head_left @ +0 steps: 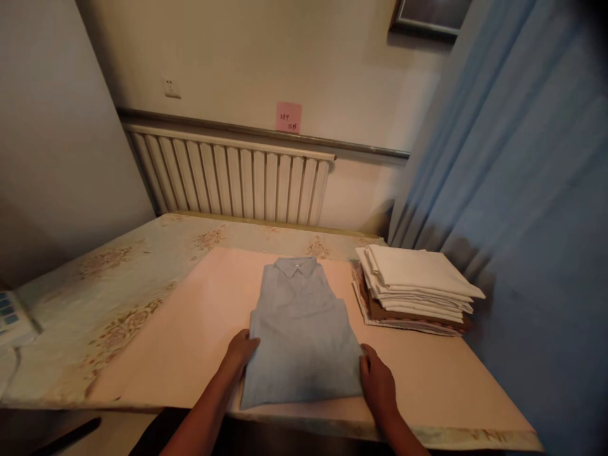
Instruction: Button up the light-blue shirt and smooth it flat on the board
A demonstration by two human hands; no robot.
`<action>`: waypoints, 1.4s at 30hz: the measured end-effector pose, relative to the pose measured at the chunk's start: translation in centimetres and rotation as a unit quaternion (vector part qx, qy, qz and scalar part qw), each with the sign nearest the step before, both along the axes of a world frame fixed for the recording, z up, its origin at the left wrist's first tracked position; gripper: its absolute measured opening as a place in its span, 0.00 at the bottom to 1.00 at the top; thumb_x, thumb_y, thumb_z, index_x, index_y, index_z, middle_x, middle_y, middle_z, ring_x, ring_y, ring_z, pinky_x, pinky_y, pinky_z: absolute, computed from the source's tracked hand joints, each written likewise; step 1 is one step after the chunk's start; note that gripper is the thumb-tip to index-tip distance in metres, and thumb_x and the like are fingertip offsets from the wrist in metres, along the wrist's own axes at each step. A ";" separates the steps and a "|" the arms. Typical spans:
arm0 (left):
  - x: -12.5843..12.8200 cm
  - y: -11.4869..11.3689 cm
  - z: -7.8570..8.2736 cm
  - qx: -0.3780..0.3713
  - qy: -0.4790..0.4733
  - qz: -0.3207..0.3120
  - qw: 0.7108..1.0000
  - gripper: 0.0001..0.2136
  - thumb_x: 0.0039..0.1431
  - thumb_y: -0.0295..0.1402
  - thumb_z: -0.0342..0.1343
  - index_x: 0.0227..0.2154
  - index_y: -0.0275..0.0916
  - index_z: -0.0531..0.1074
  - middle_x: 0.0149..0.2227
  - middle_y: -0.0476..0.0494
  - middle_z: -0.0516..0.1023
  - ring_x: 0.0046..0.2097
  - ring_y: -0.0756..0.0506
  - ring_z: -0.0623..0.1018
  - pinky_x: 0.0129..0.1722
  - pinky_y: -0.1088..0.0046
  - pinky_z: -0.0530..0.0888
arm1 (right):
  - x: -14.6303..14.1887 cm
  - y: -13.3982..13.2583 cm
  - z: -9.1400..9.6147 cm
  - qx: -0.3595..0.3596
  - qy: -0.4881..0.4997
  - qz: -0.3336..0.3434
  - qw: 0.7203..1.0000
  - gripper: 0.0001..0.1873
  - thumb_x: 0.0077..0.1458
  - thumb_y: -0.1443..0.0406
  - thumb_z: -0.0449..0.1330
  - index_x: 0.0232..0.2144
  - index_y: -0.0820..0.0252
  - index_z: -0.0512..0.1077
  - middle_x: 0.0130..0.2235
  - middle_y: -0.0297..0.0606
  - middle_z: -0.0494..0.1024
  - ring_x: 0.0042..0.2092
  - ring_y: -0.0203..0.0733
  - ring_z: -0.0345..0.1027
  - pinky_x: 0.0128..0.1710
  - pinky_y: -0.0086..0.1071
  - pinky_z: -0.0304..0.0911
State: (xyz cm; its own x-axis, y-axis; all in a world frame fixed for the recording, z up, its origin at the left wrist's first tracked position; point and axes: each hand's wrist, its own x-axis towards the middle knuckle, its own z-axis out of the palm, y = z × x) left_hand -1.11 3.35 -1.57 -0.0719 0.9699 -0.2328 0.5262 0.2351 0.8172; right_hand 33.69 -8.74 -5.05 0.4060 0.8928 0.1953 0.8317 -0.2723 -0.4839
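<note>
A light blue collared shirt [301, 335] lies partly folded on a pale pink sheet [209, 304], its collar pointing away from me toward the wall. My left hand [243, 348] grips the shirt's left edge, thumb on top and the other fingers hidden beneath the cloth. At the opposite edge, my right hand [377, 378] pinches the fabric low on the right side. The lower end of the shirt reaches close to the table's front edge.
A stack of folded cloths [418, 285], mostly white with brown ones lower down, sits right of the shirt. A blue curtain [536, 221] hangs along the right. Behind stands a white radiator [232, 177]. A white device [16, 320] with a cord rests at far left on the flowered tablecloth [114, 272].
</note>
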 end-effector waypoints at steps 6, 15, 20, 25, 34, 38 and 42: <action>-0.5 2.5 0.2 0.002 -0.061 -0.002 0.998 0.11 0.58 0.35 0.50 0.38 0.34 0.72 0.34 0.40 0.81 0.34 0.44 0.80 0.29 0.73 0.72 | -0.8 -0.2 -1.3 0.002 -0.079 0.009 0.997 0.24 0.63 0.61 0.41 0.57 0.57 0.63 0.55 0.40 0.73 0.50 0.45 0.72 0.47 0.35 0.65; 4.2 -0.9 2.8 0.099 -0.018 -0.222 0.970 0.14 0.60 0.31 0.43 0.41 0.42 0.74 0.36 0.45 0.80 0.40 0.43 0.77 0.42 0.68 0.69 | -0.5 0.1 -1.8 -0.035 -0.111 -0.010 0.993 0.24 0.63 0.59 0.42 0.56 0.55 0.64 0.55 0.40 0.73 0.49 0.45 0.73 0.46 0.35 0.67; 4.5 -5.3 3.1 0.092 -0.111 -0.481 0.865 0.18 0.53 0.35 0.56 0.48 0.52 0.74 0.48 0.47 0.78 0.49 0.41 0.75 0.50 0.66 0.68 | -0.5 0.2 -1.8 -0.065 -0.116 -0.015 0.991 0.24 0.63 0.57 0.41 0.56 0.56 0.64 0.54 0.41 0.74 0.48 0.46 0.74 0.46 0.37 0.67; 2.1 -1.3 3.1 0.037 -0.164 -0.364 0.916 0.10 0.54 0.34 0.53 0.37 0.42 0.76 0.38 0.47 0.81 0.41 0.45 0.77 0.42 0.72 0.71 | -0.6 0.1 -1.8 -0.062 -0.126 -0.015 0.990 0.24 0.63 0.57 0.40 0.55 0.57 0.65 0.54 0.42 0.74 0.49 0.47 0.73 0.46 0.37 0.67; 1.3 4.8 0.4 0.087 0.037 -0.114 0.989 0.09 0.58 0.31 0.49 0.39 0.38 0.72 0.35 0.46 0.79 0.39 0.47 0.76 0.39 0.73 0.66 | -0.7 0.2 -1.7 -0.055 -0.129 -0.016 0.990 0.24 0.63 0.58 0.41 0.54 0.57 0.66 0.53 0.41 0.75 0.47 0.46 0.74 0.45 0.37 0.67; 2.6 5.0 0.3 0.070 0.098 -0.164 0.979 0.09 0.55 0.33 0.52 0.38 0.39 0.70 0.35 0.45 0.77 0.39 0.45 0.75 0.36 0.72 0.63 | -0.7 0.2 -1.7 -0.046 -0.126 -0.018 0.991 0.23 0.62 0.59 0.41 0.53 0.56 0.67 0.53 0.41 0.75 0.47 0.45 0.74 0.45 0.35 0.67; 3.4 5.1 0.2 0.062 0.142 -0.198 0.968 0.02 0.53 0.33 0.51 0.29 0.41 0.66 0.28 0.49 0.72 0.33 0.47 0.71 0.30 0.73 0.57 | -0.7 0.3 -1.6 -0.038 -0.132 -0.011 0.991 0.23 0.62 0.60 0.41 0.53 0.57 0.68 0.52 0.41 0.76 0.46 0.44 0.75 0.44 0.34 0.68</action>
State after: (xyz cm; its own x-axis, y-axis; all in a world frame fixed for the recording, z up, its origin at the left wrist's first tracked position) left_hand 2.26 8.45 -1.39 0.2666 0.9537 -0.1389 0.7623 -0.1206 0.6359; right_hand 32.95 -8.42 -6.65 0.3696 0.9006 0.2287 0.9197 -0.3195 -0.2283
